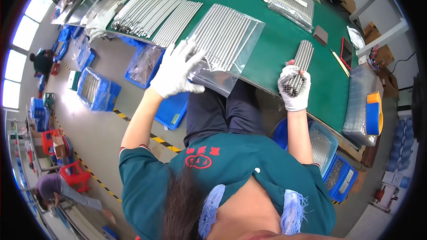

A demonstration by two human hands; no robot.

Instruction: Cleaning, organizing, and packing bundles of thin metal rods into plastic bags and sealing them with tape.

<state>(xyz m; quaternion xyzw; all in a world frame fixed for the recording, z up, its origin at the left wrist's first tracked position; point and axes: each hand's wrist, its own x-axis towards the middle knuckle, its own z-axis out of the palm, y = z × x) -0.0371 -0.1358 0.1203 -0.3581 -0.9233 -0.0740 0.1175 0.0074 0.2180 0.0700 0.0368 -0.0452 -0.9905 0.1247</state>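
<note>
A bundle of slim metal rods [304,57] stands in my gloved right hand [294,84], its fingers wrapped round the lower end. In front of me a clear plastic bag [249,40] lies flat at the table's near edge, with a row of metal rods [218,35] side by side inside it. My gloved left hand [175,69] is at the bag's lower left corner, fingers spread and thumb apart. Whether its fingertips touch the bag I cannot tell. Loose metal rods [149,9] lie in two groups on the green table [267,64] to the left.
Bagged rods [291,6] are stacked at the far right, near a brown block [320,35] and a red-framed tray [346,53]. A tape dispenser [374,113] hangs by clear boxes at the right edge. Blue bins [171,109] stand below the table; two people are at the left.
</note>
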